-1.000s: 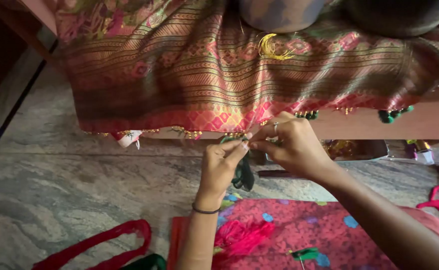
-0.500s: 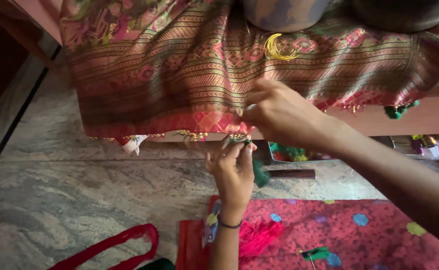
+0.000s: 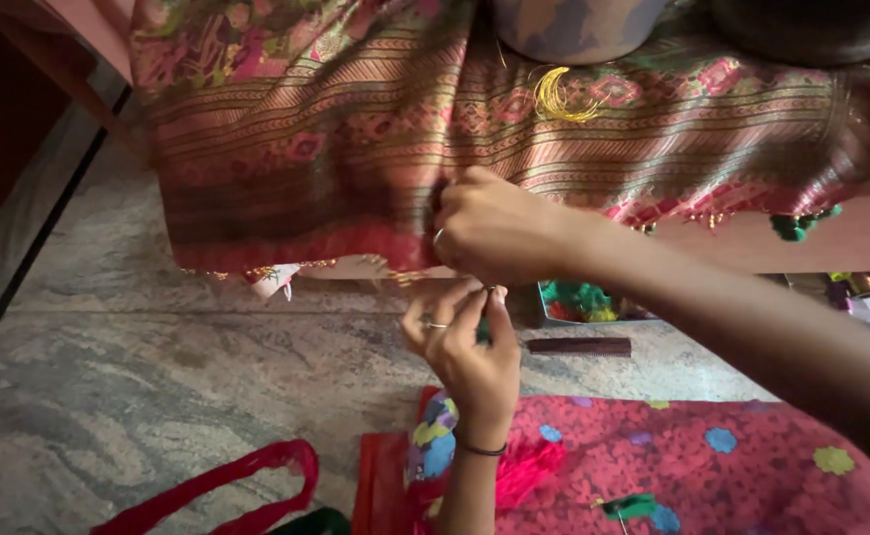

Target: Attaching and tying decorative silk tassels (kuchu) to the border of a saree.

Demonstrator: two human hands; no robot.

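Right hand point(image 3: 494, 233): I pinch the lower edge of the woven pink-green cloth point(image 3: 356, 129) draped over the bench.
Left hand point(image 3: 470, 347): fingertips pressed together just under that edge (on what, I cannot tell).
Floor: green-filled tray point(image 3: 579, 300), dark comb point(image 3: 579, 347), red spotted fabric point(image 3: 752, 466).
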